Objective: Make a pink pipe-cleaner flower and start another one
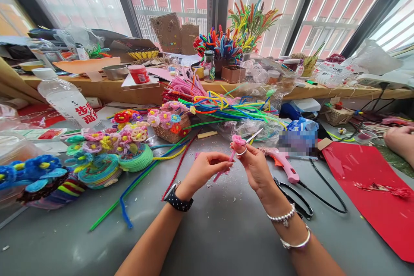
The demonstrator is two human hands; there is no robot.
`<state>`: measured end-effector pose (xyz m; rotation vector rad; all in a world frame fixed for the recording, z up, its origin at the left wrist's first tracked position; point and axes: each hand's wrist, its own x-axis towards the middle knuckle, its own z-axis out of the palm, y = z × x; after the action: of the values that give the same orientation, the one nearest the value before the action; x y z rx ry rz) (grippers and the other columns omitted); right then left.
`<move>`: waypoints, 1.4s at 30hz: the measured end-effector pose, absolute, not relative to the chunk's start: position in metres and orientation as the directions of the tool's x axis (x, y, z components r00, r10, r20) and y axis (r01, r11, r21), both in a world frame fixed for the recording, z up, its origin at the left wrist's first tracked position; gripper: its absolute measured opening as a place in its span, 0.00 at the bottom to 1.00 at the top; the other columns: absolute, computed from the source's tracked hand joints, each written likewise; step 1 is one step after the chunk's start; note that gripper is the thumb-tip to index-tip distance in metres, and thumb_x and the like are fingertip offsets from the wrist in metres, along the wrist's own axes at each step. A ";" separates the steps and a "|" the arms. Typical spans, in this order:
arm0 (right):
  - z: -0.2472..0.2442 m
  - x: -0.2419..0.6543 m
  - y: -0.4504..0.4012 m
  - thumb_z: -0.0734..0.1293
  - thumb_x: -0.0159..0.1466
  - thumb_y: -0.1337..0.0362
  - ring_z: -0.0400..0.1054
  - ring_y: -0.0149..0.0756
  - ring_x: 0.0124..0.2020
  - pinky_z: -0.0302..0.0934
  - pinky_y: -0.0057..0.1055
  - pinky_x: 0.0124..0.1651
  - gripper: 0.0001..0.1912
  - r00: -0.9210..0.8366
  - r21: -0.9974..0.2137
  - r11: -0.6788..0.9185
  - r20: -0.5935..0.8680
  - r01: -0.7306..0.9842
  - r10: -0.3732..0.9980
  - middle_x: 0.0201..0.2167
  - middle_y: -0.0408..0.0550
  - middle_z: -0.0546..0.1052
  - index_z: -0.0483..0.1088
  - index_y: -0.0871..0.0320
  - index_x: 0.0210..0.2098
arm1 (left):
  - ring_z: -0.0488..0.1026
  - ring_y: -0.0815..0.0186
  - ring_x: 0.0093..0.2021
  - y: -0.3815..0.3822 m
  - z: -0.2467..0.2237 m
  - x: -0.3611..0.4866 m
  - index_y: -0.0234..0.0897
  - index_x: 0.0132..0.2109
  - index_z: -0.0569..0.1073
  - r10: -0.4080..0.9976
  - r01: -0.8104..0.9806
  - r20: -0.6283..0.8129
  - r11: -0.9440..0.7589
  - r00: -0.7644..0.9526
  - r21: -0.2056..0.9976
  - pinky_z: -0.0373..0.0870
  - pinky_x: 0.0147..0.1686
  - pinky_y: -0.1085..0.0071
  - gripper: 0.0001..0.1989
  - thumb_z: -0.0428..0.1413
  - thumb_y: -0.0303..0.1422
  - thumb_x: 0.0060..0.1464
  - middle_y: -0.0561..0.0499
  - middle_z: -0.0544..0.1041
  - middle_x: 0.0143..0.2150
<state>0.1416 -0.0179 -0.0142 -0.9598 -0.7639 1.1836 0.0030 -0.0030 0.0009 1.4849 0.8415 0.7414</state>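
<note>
My left hand [209, 169], with a watch on its wrist, is closed in a pinch on a pink fuzzy pipe cleaner [219, 176], whose loose end points down. At the upper end of the strand sits a curled pink loop [238, 139], close to my right fingertips. My right hand [255, 167] is closed around small scissors [255, 135], their blades pointing up and right and a pale handle ring by the thumb. Whether the right fingers also pinch the pink strand is hard to make out. Both hands hover above the grey table [213, 241].
Left stand pots of pipe-cleaner flowers [132, 138] and a plastic bottle [66, 97]. A pink glue gun [287, 168] and black-handled tool [296, 198] lie right of my hands, beside a red sheet [365, 181]. Loose pipe cleaners [226, 105] pile up behind. Another person's hand [401, 141] rests far right.
</note>
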 end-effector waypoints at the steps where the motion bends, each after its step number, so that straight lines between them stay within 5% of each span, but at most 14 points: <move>1: -0.014 0.141 -0.018 0.71 0.44 0.60 0.63 0.31 0.32 0.55 0.29 0.36 0.10 0.217 -0.902 0.077 -0.019 -0.424 0.976 0.26 0.42 0.73 0.75 0.55 0.27 | 0.67 0.70 0.26 -0.003 0.001 0.003 0.32 0.30 0.74 0.844 0.095 -0.023 -0.033 0.536 0.995 0.63 0.28 0.76 0.09 0.57 0.34 0.42 0.50 0.73 0.25; 4: -0.013 0.142 -0.018 0.71 0.44 0.59 0.63 0.31 0.32 0.54 0.28 0.34 0.12 0.188 -0.902 0.029 -0.058 -0.430 0.981 0.27 0.43 0.73 0.75 0.54 0.29 | 0.68 0.69 0.26 -0.003 0.000 0.003 0.32 0.29 0.74 0.853 0.131 -0.019 -0.058 0.522 0.990 0.63 0.28 0.75 0.08 0.57 0.34 0.41 0.50 0.74 0.25; 8: -0.015 0.147 -0.016 0.68 0.48 0.55 0.59 0.30 0.28 0.52 0.28 0.32 0.12 0.206 -0.978 0.073 0.032 -0.194 0.978 0.26 0.43 0.72 0.74 0.57 0.27 | 0.69 0.68 0.26 0.000 -0.001 0.001 0.32 0.28 0.75 0.912 0.120 -0.005 -0.049 0.411 0.992 0.64 0.28 0.74 0.08 0.57 0.34 0.41 0.50 0.74 0.25; 14: -0.017 0.148 -0.016 0.61 0.54 0.50 0.60 0.32 0.30 0.53 0.27 0.30 0.19 0.116 -0.982 0.183 0.187 0.043 0.976 0.30 0.47 0.71 0.70 0.59 0.21 | 0.72 0.70 0.29 0.006 0.001 -0.006 0.33 0.32 0.74 0.976 -0.354 -0.060 0.133 0.208 0.926 0.67 0.34 0.74 0.09 0.59 0.31 0.39 0.51 0.76 0.27; 19: -0.016 0.133 -0.023 0.64 0.53 0.55 0.62 0.32 0.33 0.55 0.28 0.35 0.14 -0.080 -0.966 0.216 0.206 0.141 0.975 0.31 0.46 0.70 0.71 0.59 0.21 | 0.73 0.71 0.29 0.009 0.001 -0.008 0.33 0.30 0.74 0.977 -0.526 -0.093 0.183 0.194 0.831 0.68 0.35 0.75 0.07 0.60 0.28 0.38 0.51 0.76 0.28; 28: -0.015 0.122 -0.028 0.66 0.51 0.57 0.61 0.29 0.28 0.55 0.25 0.30 0.11 0.002 -0.987 0.161 0.161 -0.026 0.987 0.27 0.43 0.67 0.70 0.59 0.21 | 0.71 0.70 0.33 0.003 -0.002 -0.002 0.33 0.34 0.74 0.968 -0.381 -0.038 0.134 0.248 0.915 0.66 0.37 0.74 0.11 0.59 0.31 0.40 0.50 0.76 0.30; 33: -0.018 0.129 -0.024 0.63 0.54 0.56 0.61 0.30 0.30 0.55 0.26 0.33 0.12 -0.023 -0.980 0.185 0.184 0.076 0.983 0.26 0.43 0.67 0.71 0.58 0.23 | 0.70 0.71 0.30 0.003 -0.002 -0.001 0.34 0.32 0.75 0.991 -0.350 -0.018 0.063 0.129 0.935 0.67 0.35 0.74 0.10 0.60 0.32 0.38 0.51 0.76 0.29; 42: -0.015 0.135 -0.023 0.62 0.50 0.45 0.65 0.36 0.35 0.59 0.29 0.35 0.22 -0.395 -0.930 0.238 0.113 0.281 0.911 0.35 0.49 0.69 0.72 0.59 0.22 | 0.68 0.74 0.27 0.010 0.001 -0.013 0.35 0.32 0.75 1.000 -0.387 0.012 -0.011 0.001 0.922 0.63 0.27 0.80 0.10 0.60 0.32 0.37 0.53 0.76 0.27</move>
<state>0.1349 -0.0233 -0.0149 -1.0964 -1.8233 1.1635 -0.0129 0.0099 0.0015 0.9210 0.9032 1.3778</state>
